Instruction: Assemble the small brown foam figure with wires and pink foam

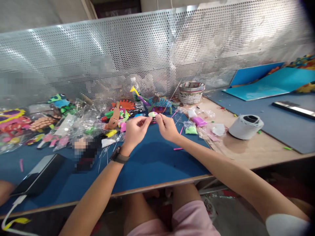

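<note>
A small figure (153, 115) with a pale green and white top and a darker lower part is held between my two hands over the blue mat. My left hand (137, 129), with a dark watch on its wrist, pinches it from the left. From the right, my right hand (167, 126) grips it between thumb and fingers. The fingertips hide part of the figure. Beyond them stands a blue patterned clay animal (159, 103). Pink tools (178, 148) and a bag of green clay (190, 128) lie to the right of my right hand.
Bagged colourful clay figures (59, 124) crowd the left. A phone (36, 173) with a white cable lies front left, near part of another person's arm (5, 191). A basket (191, 93), a white roll (246, 127) and blue folders (268, 83) are right. A perforated metal panel (137, 52) stands behind.
</note>
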A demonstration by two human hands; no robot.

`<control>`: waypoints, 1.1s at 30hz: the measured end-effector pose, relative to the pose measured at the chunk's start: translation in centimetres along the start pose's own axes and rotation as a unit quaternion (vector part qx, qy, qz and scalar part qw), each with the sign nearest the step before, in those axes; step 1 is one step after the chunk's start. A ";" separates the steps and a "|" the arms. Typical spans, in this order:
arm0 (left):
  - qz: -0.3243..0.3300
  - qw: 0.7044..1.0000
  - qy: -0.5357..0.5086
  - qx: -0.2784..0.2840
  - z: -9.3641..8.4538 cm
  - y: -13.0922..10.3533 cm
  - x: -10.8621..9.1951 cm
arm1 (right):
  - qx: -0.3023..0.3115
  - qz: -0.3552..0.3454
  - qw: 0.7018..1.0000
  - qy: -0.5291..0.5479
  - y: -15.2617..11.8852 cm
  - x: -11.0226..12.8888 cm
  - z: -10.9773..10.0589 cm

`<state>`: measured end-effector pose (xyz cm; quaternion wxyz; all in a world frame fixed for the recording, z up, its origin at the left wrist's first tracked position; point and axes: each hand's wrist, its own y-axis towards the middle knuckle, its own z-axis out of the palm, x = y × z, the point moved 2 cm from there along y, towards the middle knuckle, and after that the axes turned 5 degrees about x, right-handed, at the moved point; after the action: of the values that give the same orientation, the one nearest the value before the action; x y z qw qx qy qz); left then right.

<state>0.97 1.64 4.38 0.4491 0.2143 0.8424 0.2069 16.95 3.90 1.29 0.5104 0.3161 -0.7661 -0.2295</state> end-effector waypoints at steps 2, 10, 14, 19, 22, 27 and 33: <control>0.114 0.985 0.127 -0.039 -0.2 -0.4 -0.4 | -0.015 0.038 0.998 0.040 0.1 -0.2 0.1; 0.250 0.907 0.339 -0.010 -0.7 -0.5 0.8 | -0.016 0.063 0.995 0.071 0.0 -0.7 0.6; 0.243 0.909 0.339 -0.010 -0.5 -0.5 0.9 | -0.004 0.049 0.999 0.016 -0.1 -0.7 0.6; 0.197 0.938 0.284 -0.020 0.1 -0.5 0.8 | 0.018 0.046 0.998 -0.042 -0.1 -0.7 0.6; 0.166 0.958 0.234 -0.015 0.5 -0.5 0.4 | 0.024 0.051 0.996 -0.070 -0.1 -0.7 0.5; 0.072 0.995 0.064 0.029 0.7 -0.2 -0.3 | 0.024 0.020 0.989 -0.142 -0.2 -0.2 0.1; -0.167 0.945 -0.249 0.127 1.0 0.1 0.7 | 0.032 -0.010 0.983 -0.181 -0.4 0.4 0.1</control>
<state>1.52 2.20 3.45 0.6420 0.1701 0.7465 -0.0399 16.86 3.34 1.29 0.3503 0.2935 -0.8495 -0.2634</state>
